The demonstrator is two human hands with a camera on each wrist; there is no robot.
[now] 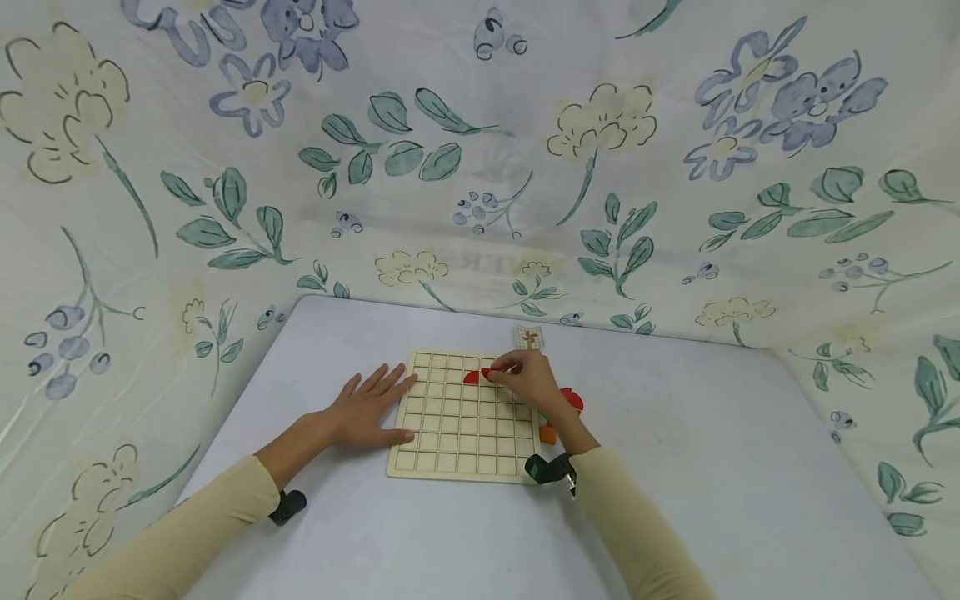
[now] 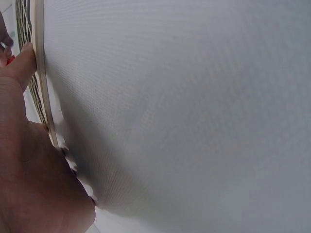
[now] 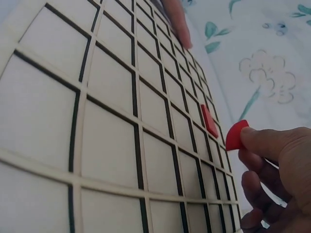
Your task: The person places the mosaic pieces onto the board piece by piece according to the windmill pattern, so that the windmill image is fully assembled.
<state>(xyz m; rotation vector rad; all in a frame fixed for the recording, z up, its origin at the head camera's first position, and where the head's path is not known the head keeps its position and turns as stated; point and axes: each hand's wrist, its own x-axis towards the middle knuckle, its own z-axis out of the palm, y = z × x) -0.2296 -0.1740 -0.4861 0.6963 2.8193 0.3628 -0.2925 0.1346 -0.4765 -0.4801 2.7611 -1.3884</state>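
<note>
A pale wooden grid board (image 1: pixel 439 423) lies flat on the white table. My left hand (image 1: pixel 369 411) is spread at its left edge, with thumb and fingertips resting on the rim; the left wrist view shows the thumb (image 2: pixel 26 63) against the board's side. Over the upper right of the grid, my right hand (image 1: pixel 531 382) pinches a red quarter-round piece (image 3: pixel 235 135) between thumb and finger. Just left of it, another red piece (image 1: pixel 471 377) sits in a grid cell; the right wrist view shows that red piece (image 3: pixel 209 121) as well.
Right of the board, partly behind the right forearm, are red pieces (image 1: pixel 573 398) and an orange piece (image 1: pixel 548 434). A small card with a printed figure (image 1: pixel 529 337) lies past the board's far edge. A floral sheet (image 1: pixel 465 208) hangs behind the table.
</note>
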